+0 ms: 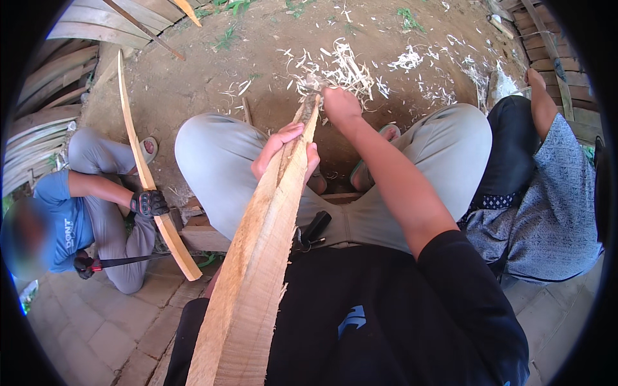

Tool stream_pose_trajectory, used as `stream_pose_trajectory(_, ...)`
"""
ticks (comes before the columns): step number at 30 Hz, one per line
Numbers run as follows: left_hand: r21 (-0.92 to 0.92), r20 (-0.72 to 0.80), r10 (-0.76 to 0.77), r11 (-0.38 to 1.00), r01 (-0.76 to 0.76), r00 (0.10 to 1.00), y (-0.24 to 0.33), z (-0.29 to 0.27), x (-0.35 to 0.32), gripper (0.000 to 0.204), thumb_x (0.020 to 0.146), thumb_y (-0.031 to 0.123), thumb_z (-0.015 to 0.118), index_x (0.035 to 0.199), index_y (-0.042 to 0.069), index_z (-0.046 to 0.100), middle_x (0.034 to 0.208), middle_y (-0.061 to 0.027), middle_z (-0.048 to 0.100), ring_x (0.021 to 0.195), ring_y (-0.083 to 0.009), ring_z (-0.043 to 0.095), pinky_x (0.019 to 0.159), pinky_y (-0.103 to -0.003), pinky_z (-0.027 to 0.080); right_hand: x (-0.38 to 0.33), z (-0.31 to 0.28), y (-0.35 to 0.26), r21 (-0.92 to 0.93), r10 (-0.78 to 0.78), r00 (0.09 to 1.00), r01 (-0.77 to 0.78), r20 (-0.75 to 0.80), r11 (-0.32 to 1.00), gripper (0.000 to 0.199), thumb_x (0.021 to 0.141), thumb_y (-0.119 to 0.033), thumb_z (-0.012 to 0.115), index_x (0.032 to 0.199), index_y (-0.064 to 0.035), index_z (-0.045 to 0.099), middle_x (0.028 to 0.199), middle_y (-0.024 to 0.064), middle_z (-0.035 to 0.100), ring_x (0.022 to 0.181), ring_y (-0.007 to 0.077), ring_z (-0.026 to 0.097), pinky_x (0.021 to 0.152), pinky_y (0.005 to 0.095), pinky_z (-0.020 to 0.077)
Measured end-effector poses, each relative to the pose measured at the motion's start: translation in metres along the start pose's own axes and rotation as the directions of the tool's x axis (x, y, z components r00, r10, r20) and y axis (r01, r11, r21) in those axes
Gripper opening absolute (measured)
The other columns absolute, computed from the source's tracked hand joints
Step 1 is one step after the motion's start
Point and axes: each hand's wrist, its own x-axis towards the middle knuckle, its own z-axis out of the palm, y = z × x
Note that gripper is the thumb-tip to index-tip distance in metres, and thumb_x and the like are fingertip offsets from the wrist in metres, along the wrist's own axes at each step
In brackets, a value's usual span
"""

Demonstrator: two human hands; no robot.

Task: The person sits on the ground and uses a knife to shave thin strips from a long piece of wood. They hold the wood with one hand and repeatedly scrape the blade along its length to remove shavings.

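A long, rough-hewn piece of pale wood (251, 276) slants from the lower edge, across my black shirt and between my knees, narrowing toward its far end. My left hand (283, 149) is closed around it near that end, with fingers on one side and thumb on the other. Just beyond, my right hand (341, 106) makes a fist right beside the wood's tip. What it grips is mostly hidden; a small dark part shows next to the tip. A pile of curled wood shavings (347, 71) lies on the ground behind the fist.
At left, a person in blue with a gloved hand (150, 202) holds a long curved wooden strip (137, 145). Another person in a patterned garment (547, 199) sits close on my right. More shavings (409, 59) litter the dirt floor (270, 38). Stacked boards (48, 90) stand at left.
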Motion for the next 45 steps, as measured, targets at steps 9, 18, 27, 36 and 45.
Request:
stream_pose_trajectory(9,0.005,-0.004,-0.076,0.997,0.076,0.997,0.007,0.001,-0.002,0.036,0.074,-0.002,0.08,0.107,-0.004,0.065,0.106,-0.0191,0.071,0.106,-0.0247,0.07,0.093,-0.033,0.054,-0.009,-0.036,0.028,0.287,0.335,0.932,-0.361,0.138,0.887,0.028,0.089,-0.009,0.057,0.112,0.0001,0.069,0.114,0.0252,0.069,0.11,0.0381,0.067,0.095,0.0456,0.0539)
stream_pose_trajectory(18,0.081,0.039,-0.037,0.996,0.034,0.999,0.007,0.0,-0.001,0.031,0.082,0.002,0.077,0.11,-0.003,0.063,0.112,-0.0186,0.071,0.107,-0.0217,0.069,0.093,-0.032,0.055,-0.061,-0.093,0.004,0.195,0.231,0.944,-0.279,0.236,0.94,0.026,0.088,-0.007,0.057,0.11,0.0026,0.067,0.115,0.0253,0.068,0.109,0.04,0.067,0.094,0.0452,0.0546)
stream_pose_trajectory(27,0.121,0.058,-0.039,0.992,0.031,0.998,0.01,-0.001,-0.002,0.031,0.084,0.002,0.076,0.112,-0.002,0.062,0.114,-0.0175,0.071,0.104,-0.021,0.07,0.091,-0.032,0.055,-0.094,-0.109,-0.005,0.266,0.168,0.968,-0.214,0.184,0.94,0.022,0.089,-0.01,0.057,0.105,0.0038,0.064,0.106,0.0281,0.068,0.103,0.0435,0.067,0.09,0.0497,0.0539)
stream_pose_trajectory(36,0.134,-0.01,-0.13,0.982,0.13,0.991,0.007,0.002,-0.005,0.033,0.077,0.006,0.081,0.105,-0.001,0.065,0.105,-0.0174,0.073,0.1,-0.0233,0.073,0.089,-0.032,0.056,-0.101,-0.077,-0.017,0.206,0.103,0.994,-0.11,0.045,0.972,0.015,0.085,-0.003,0.059,0.098,0.0026,0.062,0.092,0.0266,0.071,0.09,0.0413,0.071,0.076,0.0487,0.0584)
stream_pose_trajectory(45,0.134,-0.015,-0.087,0.987,0.088,0.996,0.005,0.005,-0.003,0.035,0.077,0.008,0.083,0.104,-0.002,0.064,0.106,-0.0178,0.073,0.101,-0.0239,0.072,0.089,-0.032,0.057,-0.102,-0.081,-0.017,0.2,0.098,0.995,-0.094,-0.011,0.975,0.014,0.082,-0.001,0.062,0.095,0.0027,0.063,0.086,0.0247,0.071,0.085,0.0406,0.072,0.073,0.0468,0.0592)
